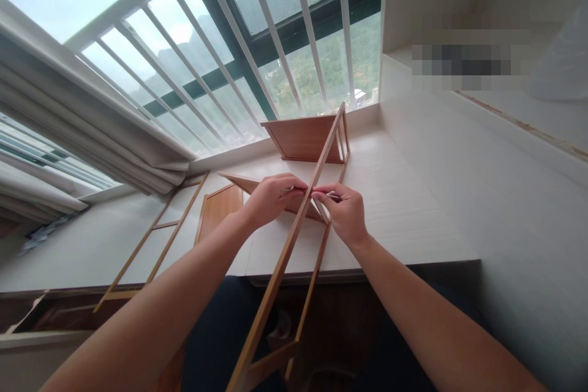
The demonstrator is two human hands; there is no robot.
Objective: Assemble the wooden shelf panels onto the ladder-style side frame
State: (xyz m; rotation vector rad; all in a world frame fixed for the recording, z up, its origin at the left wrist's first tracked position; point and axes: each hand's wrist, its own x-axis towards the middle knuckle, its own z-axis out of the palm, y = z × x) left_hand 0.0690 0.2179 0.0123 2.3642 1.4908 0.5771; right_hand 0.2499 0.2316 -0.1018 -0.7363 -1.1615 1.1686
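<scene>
A wooden ladder-like frame slants from the sill down toward my lap. One shelf board stands attached near its far end, and a second tilted board meets it partway along. My left hand is closed in a pinch at the left side of the near rail, above the second board. From the opposite side, my right hand pinches close against the same rail, with a small pale bit showing between its fingers. The fingertips nearly meet at the rail, and what each pinches is too small to name.
On the white sill to the left lie another ladder-like wooden frame and a loose wooden panel. Window bars and a grey curtain rise behind. A white wall bounds the right side.
</scene>
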